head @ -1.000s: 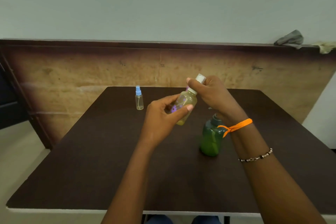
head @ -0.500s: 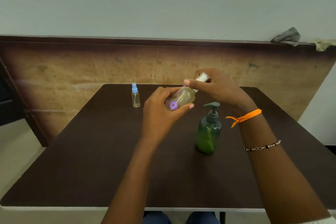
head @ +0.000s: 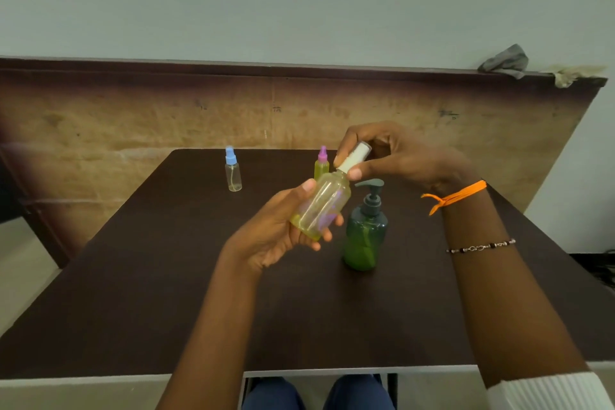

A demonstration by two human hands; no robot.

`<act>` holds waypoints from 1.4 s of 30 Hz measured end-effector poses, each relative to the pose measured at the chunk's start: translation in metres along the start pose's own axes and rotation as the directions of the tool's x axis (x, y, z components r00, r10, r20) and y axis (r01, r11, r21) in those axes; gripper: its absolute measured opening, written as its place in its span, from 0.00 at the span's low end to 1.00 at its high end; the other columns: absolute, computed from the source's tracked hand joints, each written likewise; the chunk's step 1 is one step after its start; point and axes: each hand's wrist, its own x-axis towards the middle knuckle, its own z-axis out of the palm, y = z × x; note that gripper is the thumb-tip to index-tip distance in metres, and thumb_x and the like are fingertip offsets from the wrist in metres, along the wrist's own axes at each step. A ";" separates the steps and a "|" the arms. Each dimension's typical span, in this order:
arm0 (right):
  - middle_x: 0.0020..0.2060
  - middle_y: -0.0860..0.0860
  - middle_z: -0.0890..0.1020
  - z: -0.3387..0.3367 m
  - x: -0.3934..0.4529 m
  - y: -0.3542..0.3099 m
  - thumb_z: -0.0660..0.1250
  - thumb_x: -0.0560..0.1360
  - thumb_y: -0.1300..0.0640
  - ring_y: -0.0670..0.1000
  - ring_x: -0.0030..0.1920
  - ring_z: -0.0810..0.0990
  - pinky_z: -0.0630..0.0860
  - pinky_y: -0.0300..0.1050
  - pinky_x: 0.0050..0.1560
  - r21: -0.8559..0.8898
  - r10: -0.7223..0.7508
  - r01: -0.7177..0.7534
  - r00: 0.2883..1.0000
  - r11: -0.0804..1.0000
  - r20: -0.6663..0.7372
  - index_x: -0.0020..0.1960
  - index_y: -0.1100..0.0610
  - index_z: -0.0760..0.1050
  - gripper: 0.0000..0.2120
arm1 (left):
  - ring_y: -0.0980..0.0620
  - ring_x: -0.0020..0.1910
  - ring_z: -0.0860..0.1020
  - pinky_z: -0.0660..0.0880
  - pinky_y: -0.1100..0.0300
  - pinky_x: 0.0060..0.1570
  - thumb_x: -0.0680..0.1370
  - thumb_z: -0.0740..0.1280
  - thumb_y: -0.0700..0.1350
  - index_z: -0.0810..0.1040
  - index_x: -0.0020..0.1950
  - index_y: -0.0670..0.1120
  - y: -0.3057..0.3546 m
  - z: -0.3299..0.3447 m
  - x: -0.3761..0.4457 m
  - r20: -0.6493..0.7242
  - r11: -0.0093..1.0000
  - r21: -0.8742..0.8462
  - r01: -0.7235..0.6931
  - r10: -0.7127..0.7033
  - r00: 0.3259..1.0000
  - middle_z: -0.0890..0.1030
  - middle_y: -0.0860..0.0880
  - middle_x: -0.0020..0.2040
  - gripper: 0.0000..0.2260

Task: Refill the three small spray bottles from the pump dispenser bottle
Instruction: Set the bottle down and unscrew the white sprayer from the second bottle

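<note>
Left hand (head: 279, 230): seen at the centre of the frame, palm turned up, with the thumb and curled fingers (head: 327, 236) wrapped round the body of the yellow spray bottle.
Yellow spray bottle (head: 324, 208): held above the counter, tilted so that its top leans toward the upper right; a purple mark is seen through its clear yellowish wall.
White cap (head: 354, 158): seated on the neck of the held bottle and pinched between thumb and fingertips of the other hand.
Right hand (head: 399, 156): placed just right of centre in the upper half of the frame, fingers bent down over the white cap and grasping it.
Pump bottle (head: 366, 233): stood upright on the counter just right of the held bottle; a green body and a dark grey pump head with the spout turned left are shown.
Blue-topped bottle (head: 233, 173): stood upright near the far edge of the counter, left of centre, well apart from both hands; its clear body is seen.
Pink-topped bottle (head: 321, 165): stood upright near the far edge, partly hidden behind the held bottle; yellow-green body.
Counter (head: 166, 293): a dark brown top, filling the lower middle of the frame.
Orange band (head: 456, 196): tied round the right wrist.
Bead bracelet (head: 481, 246): worn further down the right forearm.
Wooden panel (head: 133, 116): stood behind the counter across the middle of the frame.
Grey rag (head: 504, 61): laid on the panel's top edge at the upper right.
</note>
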 end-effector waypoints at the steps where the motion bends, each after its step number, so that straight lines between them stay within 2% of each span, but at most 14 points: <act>1: 0.41 0.50 0.82 -0.002 -0.001 0.000 0.71 0.68 0.66 0.50 0.43 0.80 0.79 0.41 0.45 -0.001 0.004 -0.004 1.000 1.000 0.012 0.48 0.58 0.79 0.09 | 0.53 0.31 0.80 0.76 0.65 0.26 0.63 0.73 0.64 0.80 0.52 0.46 -0.001 0.001 0.001 -0.013 1.000 0.001 -0.004 0.004 1.000 0.83 0.45 0.40 0.27; 5: 0.46 0.54 0.81 -0.005 0.000 0.001 0.75 0.68 0.55 0.51 0.45 0.80 0.79 0.44 0.45 -0.110 0.095 -0.104 0.992 0.988 -0.089 0.53 0.54 0.78 0.15 | 0.54 0.43 0.81 0.78 0.62 0.36 0.68 0.75 0.50 0.79 0.54 0.50 -0.004 0.011 0.010 -0.297 0.942 0.321 -0.095 0.195 0.935 0.84 0.49 0.47 0.17; 8: 0.32 0.50 0.79 -0.001 0.007 -0.005 0.68 0.65 0.38 0.48 0.33 0.77 0.73 0.41 0.33 -0.328 0.195 -0.262 0.955 0.908 -0.224 0.44 0.53 0.78 0.19 | 0.60 0.42 0.80 0.79 0.62 0.38 0.67 0.76 0.46 0.78 0.51 0.55 -0.006 0.014 0.015 -0.406 0.827 0.546 -0.138 0.404 0.820 0.83 0.55 0.47 0.16; 10: 0.27 0.47 0.77 -0.001 0.009 -0.009 0.66 0.66 0.38 0.44 0.28 0.74 0.70 0.36 0.30 -0.363 0.145 -0.233 0.957 0.902 -0.252 0.40 0.53 0.76 0.17 | 0.60 0.43 0.80 0.79 0.62 0.40 0.68 0.75 0.46 0.78 0.52 0.56 -0.004 0.013 0.015 -0.383 0.798 0.582 -0.157 0.440 0.812 0.83 0.56 0.47 0.15; 14: 0.30 0.49 0.76 -0.005 0.004 -0.017 0.68 0.74 0.52 0.41 0.29 0.73 0.70 0.32 0.29 -0.262 0.097 -0.138 0.982 0.955 -0.164 0.40 0.57 0.75 0.09 | 0.57 0.43 0.81 0.78 0.64 0.39 0.73 0.69 0.47 0.80 0.51 0.53 0.005 0.015 0.009 -0.268 0.876 0.452 -0.168 0.313 0.911 0.83 0.52 0.45 0.07; 19: 0.31 0.47 0.78 -0.006 -0.003 -0.012 0.69 0.71 0.58 0.42 0.31 0.76 0.73 0.32 0.33 -0.088 0.084 -0.089 0.994 0.992 -0.063 0.42 0.59 0.75 0.05 | 0.56 0.33 0.79 0.74 0.67 0.28 0.74 0.63 0.58 0.80 0.53 0.44 0.008 0.010 0.001 -0.095 0.985 0.166 -0.045 0.061 0.994 0.83 0.48 0.41 0.19; 23: 0.36 0.48 0.81 -0.018 -0.011 -0.012 0.73 0.68 0.57 0.43 0.35 0.78 0.75 0.33 0.36 0.110 0.032 -0.025 0.997 0.994 -0.063 0.49 0.61 0.74 0.14 | 0.57 0.28 0.79 0.75 0.69 0.24 0.64 0.71 0.63 0.83 0.54 0.47 0.002 -0.001 -0.004 0.099 0.990 -0.118 0.077 -0.065 0.993 0.82 0.48 0.38 0.26; 26: 0.38 0.51 0.83 -0.030 -0.019 -0.008 0.77 0.66 0.59 0.45 0.38 0.81 0.78 0.35 0.39 0.109 0.057 -0.036 0.979 0.993 -0.194 0.52 0.60 0.75 0.17 | 0.53 0.36 0.82 0.79 0.64 0.31 0.62 0.75 0.62 0.81 0.57 0.45 -0.002 -0.008 -0.003 0.079 0.990 -0.136 0.031 -0.020 0.997 0.83 0.46 0.43 0.29; 29: 0.38 0.51 0.84 -0.030 -0.027 0.005 0.79 0.61 0.46 0.46 0.39 0.82 0.79 0.36 0.43 0.106 0.099 -0.068 0.943 0.992 -0.318 0.53 0.61 0.75 0.28 | 0.46 0.48 0.83 0.81 0.57 0.43 0.63 0.77 0.56 0.79 0.58 0.44 -0.007 -0.006 0.000 -0.020 0.997 -0.071 -0.011 0.010 1.000 0.83 0.44 0.50 0.28; 32: 0.36 0.49 0.84 -0.023 -0.041 0.024 0.74 0.62 0.53 0.44 0.38 0.82 0.78 0.34 0.42 0.235 0.127 -0.003 0.849 0.972 -0.513 0.50 0.58 0.74 0.19 | 0.46 0.54 0.81 0.80 0.56 0.49 0.70 0.72 0.48 0.77 0.58 0.45 -0.014 -0.002 0.002 -0.132 0.999 -0.015 -0.028 0.026 0.991 0.82 0.45 0.53 0.18; 35: 0.35 0.50 0.84 -0.013 -0.055 0.047 0.72 0.66 0.60 0.45 0.38 0.82 0.78 0.35 0.44 0.312 0.182 0.076 0.675 0.947 -0.716 0.46 0.58 0.74 0.11 | 0.50 0.56 0.78 0.76 0.56 0.56 0.69 0.68 0.44 0.76 0.58 0.46 -0.022 0.001 0.006 -0.244 0.995 0.082 -0.055 0.073 0.967 0.81 0.47 0.54 0.17; 37: 0.37 0.52 0.83 -0.002 -0.062 0.065 0.71 0.71 0.66 0.48 0.40 0.81 0.77 0.39 0.46 0.271 0.261 -0.056 0.506 0.961 -0.822 0.43 0.57 0.75 0.07 | 0.52 0.57 0.78 0.74 0.55 0.59 0.69 0.70 0.46 0.77 0.57 0.48 -0.029 0.003 0.009 -0.303 0.984 0.166 -0.058 0.107 0.947 0.81 0.50 0.55 0.17; 39: 0.39 0.54 0.82 0.013 -0.070 0.086 0.72 0.71 0.63 0.50 0.41 0.80 0.75 0.42 0.44 0.224 0.312 -0.283 0.320 0.933 -0.894 0.40 0.54 0.75 0.08 | 0.53 0.58 0.78 0.74 0.56 0.59 0.70 0.71 0.46 0.77 0.57 0.49 -0.037 0.006 0.012 -0.351 0.973 0.224 -0.052 0.130 0.927 0.81 0.51 0.56 0.16; 42: 0.37 0.49 0.79 0.043 -0.079 0.107 0.72 0.70 0.57 0.50 0.42 0.77 0.69 0.42 0.43 0.144 0.307 -0.593 0.185 0.793 -0.933 0.40 0.56 0.75 0.06 | 0.57 0.55 0.78 0.74 0.63 0.54 0.73 0.70 0.41 0.76 0.60 0.47 -0.047 0.012 0.016 -0.391 0.971 0.226 -0.073 0.159 0.907 0.81 0.53 0.55 0.15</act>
